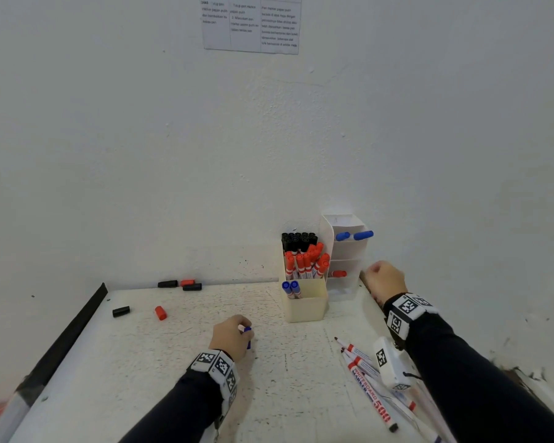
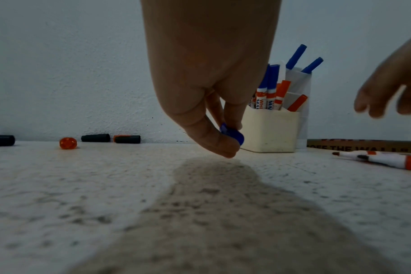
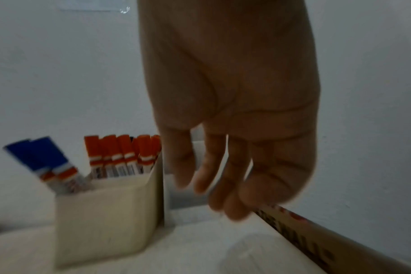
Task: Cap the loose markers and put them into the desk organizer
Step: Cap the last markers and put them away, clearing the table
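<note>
Head view: left hand [image 1: 229,335] sits low over the table [image 1: 179,362], fingers curled round a small blue cap [image 1: 247,330], w/ a bit of blue also showing below the hand. Desk organizer [image 1: 306,303], cream plastic box at the back by the wall, holds upright black-, red- and blue-capped markers; a taller white tiered rack [image 1: 346,251] beside it has two blue markers [image 1: 354,235] lying across an upper shelf and a red one lower. Right hand [image 1: 385,279] hangs just right of the rack, fingers loosely curled, nothing in it. Loose uncapped markers [image 1: 363,369], white barrels w/ red bands, lie in a fan at front right, partly under the right forearm. Spare caps on the left: red cap [image 1: 160,313], black cap [image 1: 121,311], three more at the wall. Left wrist view: thumb and fingertips [image 2: 225,146] pinch the blue cap [image 2: 232,134] just above the rough, speckled off-white tabletop; organizer [image 2: 270,129] behind; uncapped markers [image 2: 387,159] lie flat at right; a round orange-red cap end [image 2: 68,143] and dark caps sit at left. Right wrist view: blurred; the right hand's fingers [image 3: 223,176] hang down, slightly apart, empty, beside the organizer [image 3: 106,218]; a brown cardboard edge [image 3: 317,241] w/ print runs along the wall.
</note>
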Demonstrator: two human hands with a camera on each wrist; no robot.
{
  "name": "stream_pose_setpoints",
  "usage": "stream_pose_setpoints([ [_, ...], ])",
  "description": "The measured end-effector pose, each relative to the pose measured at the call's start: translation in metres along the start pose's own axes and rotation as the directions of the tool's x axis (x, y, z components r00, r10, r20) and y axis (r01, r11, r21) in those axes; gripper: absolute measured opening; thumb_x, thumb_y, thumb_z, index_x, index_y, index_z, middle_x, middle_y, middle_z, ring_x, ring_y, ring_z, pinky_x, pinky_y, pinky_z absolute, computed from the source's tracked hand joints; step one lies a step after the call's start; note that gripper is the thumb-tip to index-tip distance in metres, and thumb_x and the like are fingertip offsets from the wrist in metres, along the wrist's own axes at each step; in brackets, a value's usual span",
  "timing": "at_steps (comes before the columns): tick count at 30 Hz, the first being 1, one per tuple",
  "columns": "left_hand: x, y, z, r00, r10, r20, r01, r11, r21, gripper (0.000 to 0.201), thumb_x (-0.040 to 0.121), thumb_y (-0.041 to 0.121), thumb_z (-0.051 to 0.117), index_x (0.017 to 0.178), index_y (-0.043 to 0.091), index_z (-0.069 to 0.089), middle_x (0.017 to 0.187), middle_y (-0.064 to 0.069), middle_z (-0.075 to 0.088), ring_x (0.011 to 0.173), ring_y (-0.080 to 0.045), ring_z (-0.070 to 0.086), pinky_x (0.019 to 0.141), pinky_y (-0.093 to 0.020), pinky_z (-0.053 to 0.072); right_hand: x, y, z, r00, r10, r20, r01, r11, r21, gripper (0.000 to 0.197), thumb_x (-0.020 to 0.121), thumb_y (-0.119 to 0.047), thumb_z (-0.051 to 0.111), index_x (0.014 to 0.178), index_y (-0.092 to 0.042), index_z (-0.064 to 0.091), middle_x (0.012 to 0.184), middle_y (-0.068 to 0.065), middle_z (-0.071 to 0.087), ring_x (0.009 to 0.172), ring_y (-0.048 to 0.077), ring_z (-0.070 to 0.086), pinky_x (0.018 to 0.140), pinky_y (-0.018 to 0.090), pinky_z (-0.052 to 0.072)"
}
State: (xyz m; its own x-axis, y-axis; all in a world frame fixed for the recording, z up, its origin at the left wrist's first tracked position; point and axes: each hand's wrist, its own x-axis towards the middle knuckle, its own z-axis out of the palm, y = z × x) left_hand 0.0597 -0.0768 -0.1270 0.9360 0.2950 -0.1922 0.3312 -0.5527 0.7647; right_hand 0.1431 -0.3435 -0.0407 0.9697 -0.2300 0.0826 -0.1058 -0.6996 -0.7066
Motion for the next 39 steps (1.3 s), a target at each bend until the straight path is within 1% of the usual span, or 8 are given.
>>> stream_pose_setpoints([
  [2, -0.005, 0.002, 0.005, 1.000, 0.002, 0.006, -0.002, 1.000, -0.012, 0.007, 0.092, 0.015, 0.055, 0.099, 0.015, 0.056, 0.091, -0.010, 0.060, 0.080, -0.023, 0.058, 0.085, -0.037, 0.056, -0.018, 0.010, -0.007, 0.942, 0.149, 0.301, -0.086, 0.973, -0.213, 0.010, 0.089, -0.012, 0.050, 0.089, -0.006, 0.057, 0.081, 0.007, 0.057, 0.063, 0.021, 0.052, 0.052, 0.025, 0.044],
  [4, -0.012, 0.006, 0.010, 1.000, 0.006, 0.008, -0.006, 0.999, -0.048, 0.004, 0.092, 0.013, 0.054, 0.096, 0.015, 0.055, 0.086, -0.008, 0.058, 0.080, -0.024, 0.058, 0.080, -0.038, 0.057, -0.037, 0.020, -0.013, 0.844, 0.238, 0.481, 0.003, 0.895, -0.447, 0.028, 0.086, -0.021, 0.061, 0.108, -0.004, 0.060, 0.093, 0.004, 0.061, 0.070, 0.016, 0.056, 0.065, 0.026, 0.049],
  [8, -0.026, 0.012, 0.019, 1.000, -0.018, 0.019, 0.021, 0.988, -0.155, 0.003, 0.092, 0.010, 0.055, 0.095, 0.012, 0.054, 0.073, -0.002, 0.053, 0.071, -0.022, 0.057, 0.062, -0.029, 0.056, -0.071, 0.043, -0.014, 0.749, 0.304, 0.589, 0.197, 0.747, -0.635, 0.054, 0.075, -0.034, 0.073, 0.121, -0.011, 0.055, 0.118, 0.003, 0.060, 0.097, 0.017, 0.054, 0.086, 0.027, 0.045],
  [14, -0.041, 0.010, 0.026, 1.000, -0.004, 0.002, 0.004, 0.981, -0.192, 0.006, 0.090, 0.010, 0.058, 0.093, 0.011, 0.053, 0.071, -0.001, 0.052, 0.065, -0.018, 0.056, 0.058, -0.026, 0.055, -0.089, 0.062, -0.001, 0.843, 0.134, 0.521, 0.193, 0.829, -0.525, 0.062, 0.070, -0.019, 0.077, 0.122, -0.021, 0.044, 0.112, -0.001, 0.052, 0.091, 0.013, 0.051, 0.075, 0.023, 0.045],
  [21, -0.048, 0.004, 0.024, 1.000, -0.006, -0.014, 0.004, 0.987, -0.163, 0.008, 0.090, 0.012, 0.058, 0.094, 0.011, 0.051, 0.075, -0.002, 0.053, 0.069, -0.022, 0.058, 0.064, -0.031, 0.056, -0.098, 0.062, 0.003, 0.869, 0.045, 0.493, 0.259, 0.808, -0.529, 0.025, 0.072, -0.017, 0.073, 0.090, -0.018, 0.056, 0.105, -0.001, 0.057, 0.086, 0.012, 0.052, 0.056, 0.014, 0.034],
  [26, -0.050, -0.002, 0.021, 1.000, -0.021, 0.011, 0.022, 0.993, -0.114, 0.017, 0.086, 0.011, 0.063, 0.095, 0.015, 0.050, 0.088, -0.007, 0.059, 0.080, -0.023, 0.060, 0.079, -0.037, 0.057, -0.097, 0.063, 0.019, 0.879, 0.046, 0.475, 0.277, 0.761, -0.586, 0.029, 0.078, -0.018, 0.067, 0.105, -0.011, 0.058, 0.106, 0.004, 0.058, 0.089, 0.016, 0.057, 0.080, 0.022, 0.050],
  [31, -0.051, -0.006, 0.021, 1.000, -0.020, 0.013, 0.021, 0.992, -0.126, 0.019, 0.084, 0.010, 0.065, 0.095, 0.016, 0.051, 0.092, -0.010, 0.063, 0.092, -0.029, 0.065, 0.087, -0.041, 0.055, -0.091, 0.055, 0.018, 0.901, 0.028, 0.433, 0.186, 0.876, -0.444, 0.024, 0.089, -0.025, 0.050, 0.105, -0.009, 0.059, 0.101, 0.005, 0.062, 0.079, 0.014, 0.055, 0.072, 0.023, 0.047],
  [39, -0.053, 0.000, 0.026, 1.000, -0.019, 0.022, 0.025, 0.940, -0.340, 0.013, 0.087, 0.010, 0.063, 0.093, 0.011, 0.052, 0.076, -0.005, 0.058, 0.061, -0.015, 0.059, 0.056, -0.021, 0.054, -0.087, 0.039, 0.000, 0.878, -0.188, 0.439, 0.274, 0.951, -0.141, 0.033, 0.099, -0.021, 0.029, 0.124, -0.013, 0.050, 0.091, -0.004, 0.053, 0.067, 0.003, 0.043, 0.056, 0.015, 0.030],
])
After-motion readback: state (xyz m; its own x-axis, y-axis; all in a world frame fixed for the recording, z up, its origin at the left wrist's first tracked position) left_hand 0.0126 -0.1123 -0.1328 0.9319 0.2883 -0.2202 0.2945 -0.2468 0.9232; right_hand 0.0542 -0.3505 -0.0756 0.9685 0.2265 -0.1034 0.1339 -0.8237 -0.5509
